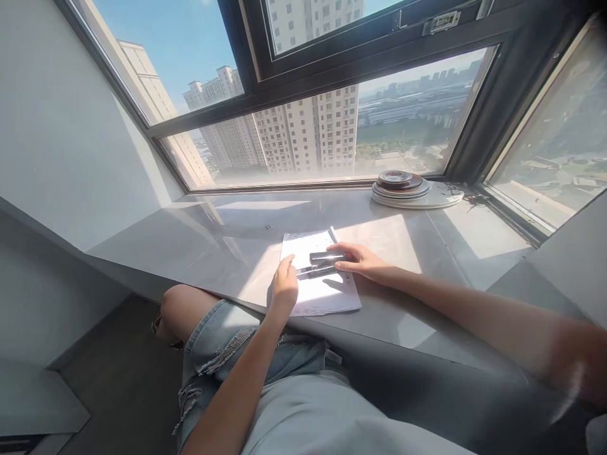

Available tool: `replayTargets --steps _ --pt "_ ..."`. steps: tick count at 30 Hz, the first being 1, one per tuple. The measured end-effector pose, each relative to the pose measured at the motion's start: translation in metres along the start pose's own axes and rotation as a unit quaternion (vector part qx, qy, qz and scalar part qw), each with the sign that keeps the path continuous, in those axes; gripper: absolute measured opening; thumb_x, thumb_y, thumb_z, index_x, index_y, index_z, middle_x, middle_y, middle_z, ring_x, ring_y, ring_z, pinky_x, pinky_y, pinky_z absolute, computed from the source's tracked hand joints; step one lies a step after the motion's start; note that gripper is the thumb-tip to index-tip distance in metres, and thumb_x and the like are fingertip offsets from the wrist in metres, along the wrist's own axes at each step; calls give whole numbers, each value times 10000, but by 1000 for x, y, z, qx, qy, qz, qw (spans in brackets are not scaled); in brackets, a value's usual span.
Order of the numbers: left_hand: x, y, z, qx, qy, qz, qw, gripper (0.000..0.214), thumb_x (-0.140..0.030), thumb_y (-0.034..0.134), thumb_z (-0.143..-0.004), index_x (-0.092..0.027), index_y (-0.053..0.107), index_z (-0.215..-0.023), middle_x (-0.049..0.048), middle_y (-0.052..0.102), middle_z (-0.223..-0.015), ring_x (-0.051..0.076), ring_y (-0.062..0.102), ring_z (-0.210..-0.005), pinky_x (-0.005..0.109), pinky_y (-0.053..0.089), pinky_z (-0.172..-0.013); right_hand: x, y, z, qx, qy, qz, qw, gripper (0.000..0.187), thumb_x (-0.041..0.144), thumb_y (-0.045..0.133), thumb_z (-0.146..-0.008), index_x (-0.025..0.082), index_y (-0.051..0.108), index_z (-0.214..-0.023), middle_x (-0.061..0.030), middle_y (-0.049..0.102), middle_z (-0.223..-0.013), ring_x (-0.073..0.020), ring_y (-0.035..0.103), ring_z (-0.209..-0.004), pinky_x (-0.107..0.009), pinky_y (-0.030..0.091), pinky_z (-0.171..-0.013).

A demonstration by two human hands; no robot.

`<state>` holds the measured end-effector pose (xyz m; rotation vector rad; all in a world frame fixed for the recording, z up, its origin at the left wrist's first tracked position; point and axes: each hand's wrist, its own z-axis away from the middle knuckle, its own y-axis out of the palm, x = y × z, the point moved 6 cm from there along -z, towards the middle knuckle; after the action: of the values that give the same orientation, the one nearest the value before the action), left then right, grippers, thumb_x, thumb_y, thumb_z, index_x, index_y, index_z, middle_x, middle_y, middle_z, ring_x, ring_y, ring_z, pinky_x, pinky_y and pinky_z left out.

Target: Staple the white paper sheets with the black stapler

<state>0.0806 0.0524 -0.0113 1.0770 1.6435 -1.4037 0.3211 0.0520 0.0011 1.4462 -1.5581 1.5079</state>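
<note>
A white sheet of paper (318, 292) lies on the grey window ledge (227, 240) in front of me. On it rests a black stapler (326, 263), its upper arm raised a little. My right hand (363, 260) reaches in from the right with its fingers curled around the stapler's right end. My left hand (284, 284) rests on the paper's left side, fingers bent, fingertips touching the stapler's left end.
A stack of plates (403, 187) sits on a white tray (448, 198) at the back right by the window. Dark window frames border the ledge behind and to the right. A white wall closes the left side. My knee in torn jeans (190, 316) is below the ledge edge.
</note>
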Motion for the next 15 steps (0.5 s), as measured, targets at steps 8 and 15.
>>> replayTargets --steps 8,15 --pt "-3 3 -2 -44 -38 60 997 424 -305 390 -995 -229 642 -1327 87 592 -1500 257 491 -1453 432 361 -1243 22 -11 18 -155 -105 168 968 186 291 687 -859 223 699 -1032 -63 731 -943 -236 644 -824 -380 514 -762" --pt "-19 20 -1 -43 -141 439 886 432 -419 379 -1005 -170 604 -1277 193 570 -1487 275 606 -1344 402 560 -1063 37 -3 31 -196 -212 212 934 246 303 568 -984 266 723 -1171 -104 745 -1184 -318 649 -1129 -518 564 -915"
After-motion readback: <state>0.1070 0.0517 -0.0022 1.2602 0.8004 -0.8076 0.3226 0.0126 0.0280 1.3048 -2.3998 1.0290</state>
